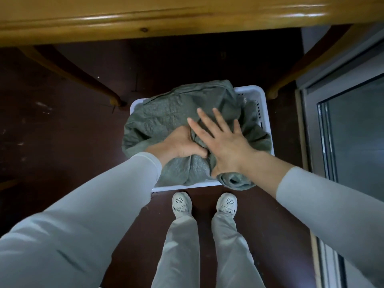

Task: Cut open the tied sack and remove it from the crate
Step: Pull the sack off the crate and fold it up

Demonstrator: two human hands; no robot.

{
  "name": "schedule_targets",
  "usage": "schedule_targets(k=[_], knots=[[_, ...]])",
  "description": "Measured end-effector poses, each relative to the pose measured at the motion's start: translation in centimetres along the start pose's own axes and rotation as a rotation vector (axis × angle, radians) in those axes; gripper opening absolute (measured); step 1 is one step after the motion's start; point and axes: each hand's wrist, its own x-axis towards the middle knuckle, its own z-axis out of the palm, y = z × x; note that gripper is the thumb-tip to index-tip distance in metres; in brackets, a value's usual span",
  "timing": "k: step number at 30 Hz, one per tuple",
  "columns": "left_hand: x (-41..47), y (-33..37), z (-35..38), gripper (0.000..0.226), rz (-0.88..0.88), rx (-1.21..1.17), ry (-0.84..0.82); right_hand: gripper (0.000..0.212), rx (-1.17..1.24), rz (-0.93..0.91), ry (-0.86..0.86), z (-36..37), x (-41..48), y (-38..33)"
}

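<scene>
- At centre of the head view, the grey-green sack fills the white crate on the dark floor, bulging over the rim at 9 o'clock and spilling over the near edge at 5 o'clock.
- Left hand is clenched around a bunched fold of sack cloth; right hand lies spread flat on the sack just beside it.
- No cutting tool, tie or cut opening shows, so by my judgement the cutting is not done and the lifting out remains.
- Towards 12 o'clock a wooden counter overhangs, its legs flanking the crate; a glass-fronted cabinet stands at 3 o'clock, leaving little room for lifting.
- Both shoes stand close at 6 o'clock.
</scene>
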Motion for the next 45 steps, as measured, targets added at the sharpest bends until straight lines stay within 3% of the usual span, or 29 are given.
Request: schedule_targets(k=[3, 5, 6, 8, 11, 13, 18, 21, 37, 39, 43, 45], knots=[[0.2, -1.0, -0.3, 0.030, -0.010, -0.093, -0.029, 0.139, 0.182, 0.064, -0.018, 0.6, 2.5, -0.3], [-0.1, -1.9, 0.1, 0.053, -0.021, -0.184, -0.063, 0.109, 0.248, 0.110, 0.024, 1.7, 3.4, 0.2], [-0.1, -2.7, 0.5, 0.078, -0.008, -0.144, -0.052, 0.093, 0.269, 0.136, 0.049, 2.2, 3.4, 0.8], [-0.5, -4.2, 1.0, 0.118, 0.022, 0.171, 0.021, 0.075, 0.381, 0.232, 0.077, 2.5, 2.6, 2.3], [-1.9, -6.0, 1.5, 0.137, -0.010, 0.419, 0.148, 0.067, 0.466, 0.294, 0.104, 1.2, 1.2, 3.1], [-2.7, -6.1, 1.8, 0.132, -0.019, 0.390, 0.189, 0.063, 0.433, 0.264, 0.123, -0.1, 0.4, 2.7], [-4.1, -4.5, 1.5, 0.072, 0.071, 0.366, 0.205, 0.050, 0.426, 0.286, 0.152, -3.3, -1.7, 2.0], [-5.4, -3.6, 0.9, 0.057, 0.120, 0.287, 0.248, 0.045, 0.416, 0.288, 0.180, -5.3, -3.1, 1.6], [-12.5, 1.1, -3.0, 0.041, 0.277, 0.103, 0.390, 0.038, 0.404, 0.292, 0.290, -13.6, -8.9, -0.9], [-13.4, 1.5, -3.3, 0.044, 0.300, 0.092, 0.399, 0.037, 0.400, 0.282, 0.304, -14.4, -9.7, -1.3], [-15.1, 2.3, -4.1, 0.071, 0.341, -0.063, 0.361, 0.027, 0.366, 0.259, 0.334, -16.4, -11.0, -2.0], [-15.8, 2.8, -4.5, 0.064, 0.360, -0.134, 0.363, 0.027, 0.343, 0.252, 0.352, -17.5, -11.6, -2.4]])
